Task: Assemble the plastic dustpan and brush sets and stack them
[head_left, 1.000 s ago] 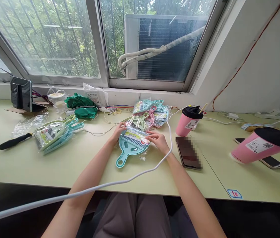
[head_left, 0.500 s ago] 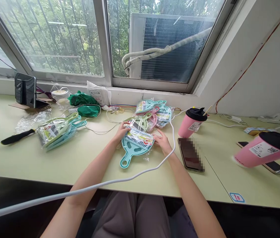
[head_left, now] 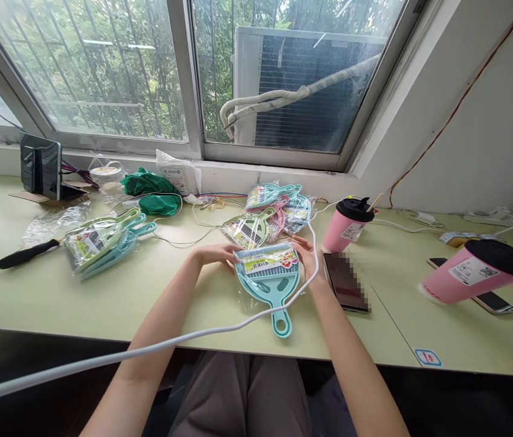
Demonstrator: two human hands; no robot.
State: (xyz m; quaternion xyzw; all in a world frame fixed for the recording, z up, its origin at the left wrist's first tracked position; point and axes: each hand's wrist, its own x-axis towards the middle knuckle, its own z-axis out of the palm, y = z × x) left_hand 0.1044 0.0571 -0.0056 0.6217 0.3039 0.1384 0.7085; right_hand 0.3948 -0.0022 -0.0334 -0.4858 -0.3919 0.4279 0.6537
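Observation:
A blue dustpan-and-brush set (head_left: 268, 276) in clear wrapping lies at the middle of the table, its handle pointing toward me. My left hand (head_left: 221, 255) is at its upper left corner, fingers on the edge of the wrapping. On the opposite side, my right hand (head_left: 305, 256) grips the upper right edge. Just behind lie a wrapped green set (head_left: 251, 227), a pink set (head_left: 279, 217) and several blue ones (head_left: 298, 209). Farther left is a pile of wrapped green and blue sets (head_left: 104, 243).
A white cable (head_left: 220, 329) crosses in front of me, over the dustpan. To the right are a phone (head_left: 346, 284) and two pink cups (head_left: 347, 226). A black-handled tool (head_left: 26, 255), a tablet stand (head_left: 42, 167) and green bags (head_left: 154, 188) lie left.
The blue set has turned, its handle swinging from lower left to lower right. It has also shifted right. My left hand has changed its hold at the corner. The view has shifted slightly.

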